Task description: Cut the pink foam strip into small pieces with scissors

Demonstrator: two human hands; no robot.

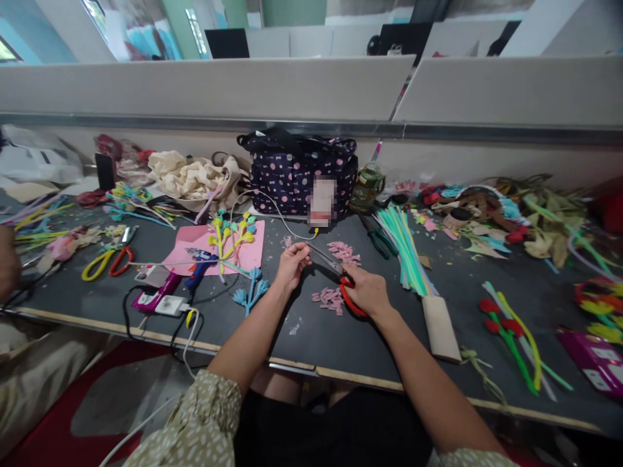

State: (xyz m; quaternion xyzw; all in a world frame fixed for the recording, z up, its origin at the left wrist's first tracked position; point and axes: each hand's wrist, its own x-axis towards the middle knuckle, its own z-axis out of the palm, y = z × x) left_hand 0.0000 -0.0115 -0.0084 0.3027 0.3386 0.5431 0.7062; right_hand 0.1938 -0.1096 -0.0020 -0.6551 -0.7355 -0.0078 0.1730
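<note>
My right hand [366, 290] grips a pair of scissors [349, 299] with red handles, its blades pointing up and left toward my other hand. The fingertips of my left hand [293, 267] are pinched together near the blade tips. Whatever is between them is too small to make out. Two small heaps of short pink cut pieces lie by the scissors: one pink heap [343, 251] beyond the blades, another pink heap [328, 300] nearer me. Left of my left wrist is a blue pipe-cleaner flower [252, 290].
A dark patterned bag [299, 172] stands at the back with a phone [323, 198] against it. Green pipe cleaners [403, 250] and pliers [379, 240] lie right. Glue guns [158, 293], a pink sheet [187, 243] and spare scissors [114, 256] lie left. Another person's hand [8, 263] shows far left.
</note>
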